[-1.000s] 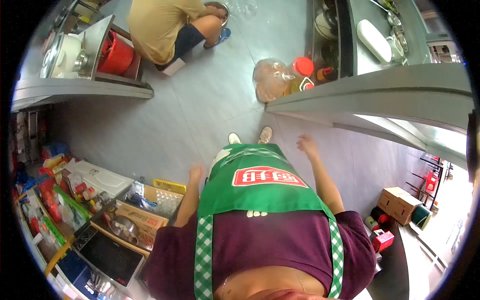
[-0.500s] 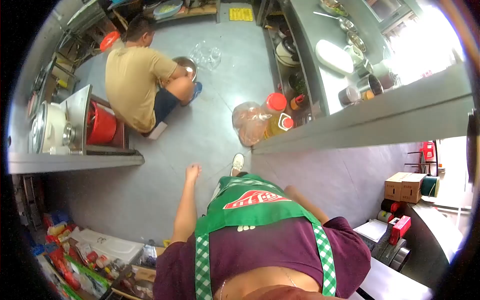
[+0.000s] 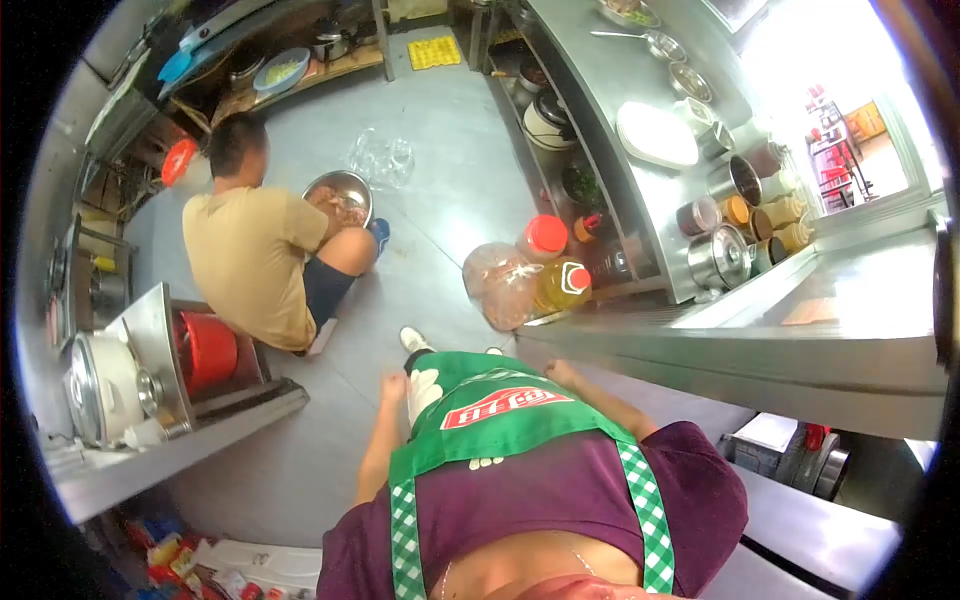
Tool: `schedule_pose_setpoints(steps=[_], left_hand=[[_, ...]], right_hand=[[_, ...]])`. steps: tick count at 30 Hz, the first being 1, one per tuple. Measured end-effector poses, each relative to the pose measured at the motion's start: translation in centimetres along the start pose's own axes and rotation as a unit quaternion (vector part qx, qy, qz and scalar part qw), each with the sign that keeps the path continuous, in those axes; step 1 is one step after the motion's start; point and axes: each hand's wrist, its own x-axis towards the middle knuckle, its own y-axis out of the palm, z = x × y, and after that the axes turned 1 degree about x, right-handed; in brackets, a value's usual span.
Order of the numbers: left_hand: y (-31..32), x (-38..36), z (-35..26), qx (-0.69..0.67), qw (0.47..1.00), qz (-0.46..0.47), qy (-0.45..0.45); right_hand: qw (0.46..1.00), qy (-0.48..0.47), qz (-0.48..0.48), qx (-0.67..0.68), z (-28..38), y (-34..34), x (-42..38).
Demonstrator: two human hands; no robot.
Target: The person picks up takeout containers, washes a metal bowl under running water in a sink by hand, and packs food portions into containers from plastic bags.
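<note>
My left hand hangs low beside the green apron, its fingers curled in, with nothing visible in it. On the apron's other side is my right hand, also with curled fingers; whether anything is inside is too small to tell. Ahead of my right hand, a clear bag of reddish contents, a red-lidded jar and a bottle of yellow oil stand on the floor by the counter. Neither hand touches them.
A crouching person at the left reaches into a metal bowl of meat. Crumpled clear plastic lies on the floor. A steel counter with pots runs along the right; a shelf with a red bucket stands left.
I have moved forward, so the bags, bottle and counter are nearer. The other foot is now in front. More of the meat in the crouching person's bowl shows.
</note>
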Motion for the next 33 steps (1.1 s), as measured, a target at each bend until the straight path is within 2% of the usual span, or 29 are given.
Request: schedule_pose_setpoints(steps=[1,2,3,4,6,7,8,9,10,11,12,13,14,16,17,19,20,22,24,25,27,28,29,31,32,33], left_hand=[[-1.2,1.2,4.4,0.190,0.966,0.003,0.176],[-2.4,2.1,8.7,0.363,0.866,0.011,0.343],[-3.9,1.5,9.3,0.155,0.977,0.064,0.131],[-5.4,1.4,9.3,-0.067,0.987,0.113,-0.096],[-8.8,3.9,10.6,-0.029,0.981,0.174,-0.077],[-10.8,5.3,11.2,0.112,0.982,0.149,-0.015],[-12.7,7.0,11.4,0.247,0.961,0.115,0.048],[-14.0,8.9,11.0,0.377,0.917,0.077,0.107],[-15.1,10.4,10.1,0.337,0.925,0.070,0.159],[-16.6,11.2,8.9,0.298,0.929,0.067,0.207],[-18.3,12.1,7.5,0.260,0.929,0.068,0.254],[-18.8,14.0,4.7,0.056,0.996,0.060,0.028],[-18.6,16.8,1.4,-0.149,0.967,0.043,-0.201],[-19.7,21.2,-2.1,-0.190,0.959,0.083,-0.193],[-19.5,22.5,-4.6,-0.180,0.964,0.065,-0.184],[-19.0,24.1,-10.3,-0.171,0.972,0.021,-0.163],[-18.5,25.5,-12.2,-0.163,0.976,0.037,-0.143],[-17.2,28.3,-13.1,-0.144,0.981,0.065,-0.112],[-15.8,31.8,-14.3,-0.038,0.979,0.134,-0.151],[-15.4,33.0,-15.0,0.008,0.982,0.161,-0.101],[-15.1,35.5,-16.3,0.192,0.952,0.197,0.136],[-15.1,36.9,-16.9,0.278,0.905,0.189,0.259],[-14.8,38.3,-17.2,0.337,0.857,0.166,0.353],[-14.3,40.8,-18.6,0.404,0.769,0.106,0.484],[-13.9,42.0,-19.6,0.393,0.781,0.108,0.474],[-13.8,41.8,-22.5,0.289,0.873,0.204,0.336]], right_hand=[[0.999,0.036,0.009,0.036,1.4,-0.4,1.2],[0.994,0.075,0.017,0.073,2.6,-0.5,1.7],[0.987,0.085,-0.002,0.135,2.3,-0.2,3.9],[0.976,0.094,-0.025,0.197,2.0,-0.1,6.3],[0.946,0.085,-0.061,0.307,7.5,-3.3,6.3],[0.927,0.076,-0.079,0.358,10.0,-5.3,6.8],[0.886,0.058,-0.107,0.448,11.8,-7.1,7.9],[0.835,0.039,-0.132,0.532,12.8,-9.0,9.2],[0.864,0.010,-0.152,0.480,12.9,-11.6,10.9],[0.795,-0.015,-0.206,0.570,12.5,-13.5,12.6],[0.762,-0.050,-0.237,0.601,13.6,-16.6,12.1],[0.726,-0.088,-0.265,0.628,15.0,-19.7,11.4],[0.691,-0.060,-0.278,0.664,15.0,-23.0,11.7],[0.643,-0.061,-0.345,0.681,15.4,-28.2,10.8],[0.635,-0.065,-0.375,0.672,15.1,-30.6,10.6],[0.586,-0.035,-0.426,0.688,14.7,-34.9,11.0],[0.563,-0.030,-0.440,0.699,14.0,-37.0,11.7],[0.563,-0.025,-0.462,0.685,13.7,-39.9,12.3],[0.520,-0.001,-0.489,0.701,12.3,-42.5,14.2],[0.517,0.009,-0.494,0.699,12.8,-43.4,14.4],[0.508,0.055,-0.492,0.705,14.2,-45.8,14.0],[0.502,0.101,-0.481,0.712,14.5,-46.4,13.9],[0.507,0.109,-0.486,0.703,14.1,-46.3,14.1],[0.516,0.117,-0.500,0.686,13.4,-47.2,15.0],[0.516,0.139,-0.493,0.687,13.1,-47.7,15.5],[0.516,0.164,-0.486,0.685,12.8,-48.0,15.7]])
